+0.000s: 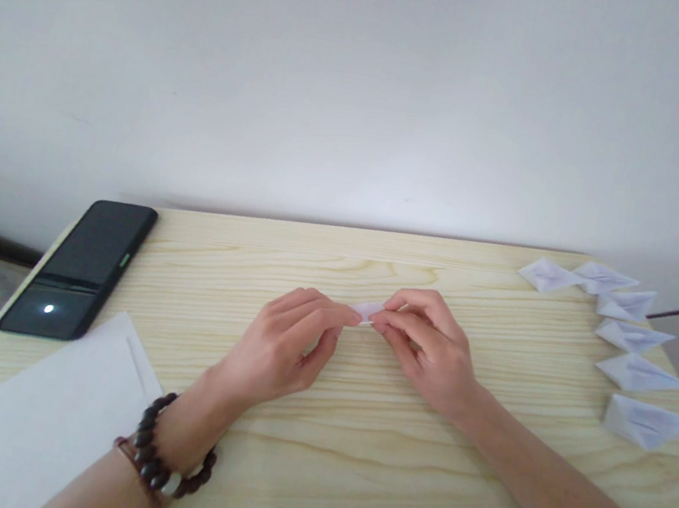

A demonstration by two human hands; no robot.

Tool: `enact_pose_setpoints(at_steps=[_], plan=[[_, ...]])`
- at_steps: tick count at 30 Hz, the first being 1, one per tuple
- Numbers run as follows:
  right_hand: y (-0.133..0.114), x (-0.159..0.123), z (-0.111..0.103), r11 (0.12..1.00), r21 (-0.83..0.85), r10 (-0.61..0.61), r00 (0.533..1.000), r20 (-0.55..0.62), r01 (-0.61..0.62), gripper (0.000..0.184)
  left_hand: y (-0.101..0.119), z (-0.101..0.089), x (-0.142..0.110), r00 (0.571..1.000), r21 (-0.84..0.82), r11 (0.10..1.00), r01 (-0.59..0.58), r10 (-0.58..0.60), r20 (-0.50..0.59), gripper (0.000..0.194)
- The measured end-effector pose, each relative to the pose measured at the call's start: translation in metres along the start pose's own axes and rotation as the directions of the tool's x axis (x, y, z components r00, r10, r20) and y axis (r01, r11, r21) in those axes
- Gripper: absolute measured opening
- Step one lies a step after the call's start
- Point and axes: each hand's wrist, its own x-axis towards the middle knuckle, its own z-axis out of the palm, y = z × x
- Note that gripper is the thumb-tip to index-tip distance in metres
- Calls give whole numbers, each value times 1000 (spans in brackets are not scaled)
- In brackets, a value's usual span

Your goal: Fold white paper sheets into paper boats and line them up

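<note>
A small piece of folded white paper (367, 311) is held between my two hands, above the middle of the wooden table (297, 492). My left hand (291, 342) pinches its left end between thumb and fingers. At the right end, the fingertips of my right hand (429, 344) are closed on the same paper. Much of the paper is covered by fingers, so its full shape cannot be made out. A dark bead bracelet (149, 439) circles my left wrist.
Several folded paper boats (643, 374) stand in a curved row along the table's right side. A black phone (80, 270) lies at the back left. Partly under my left forearm are white paper sheets (42, 412). A pale wall (369, 84) rises behind the table.
</note>
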Motion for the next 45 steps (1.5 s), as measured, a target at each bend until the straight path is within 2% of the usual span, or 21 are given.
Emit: enact_pose_setpoints(at_steps=[5, 11, 20, 32, 38, 42, 45], plan=[[1, -1, 1, 999, -17, -31, 1000, -1, 31, 11, -1, 4, -1, 1000, 43, 999, -1, 1, -4, 19], [-2, 2, 0, 999, 26, 21, 997, -80, -19, 5, -6, 3, -8, 999, 29, 1000, -2, 3, -35, 26], [-1, -1, 0, 992, -96, -74, 997, 38, 77, 4, 0, 5, -2, 999, 86, 996, -30, 33, -25, 16], [-2, 1, -1, 986, -95, -133, 989, 63, 138, 5, 3, 4, 0, 999, 134, 990, -38, 40, -12, 10], [-3, 0, -1, 995, -74, -60, 998, 29, 62, 2, 2, 4, -2, 999, 124, 991, -47, 48, -5, 17], [0, -2, 0, 997, -75, -25, 1000, 10, 25, 3, 0, 6, -3, 997, 86, 996, 11, -4, -79, 21], [2, -1, 0, 996, -62, 56, 998, -26, -58, 2, -6, 4, -4, 978, 96, 983, 157, -141, -156, 31]])
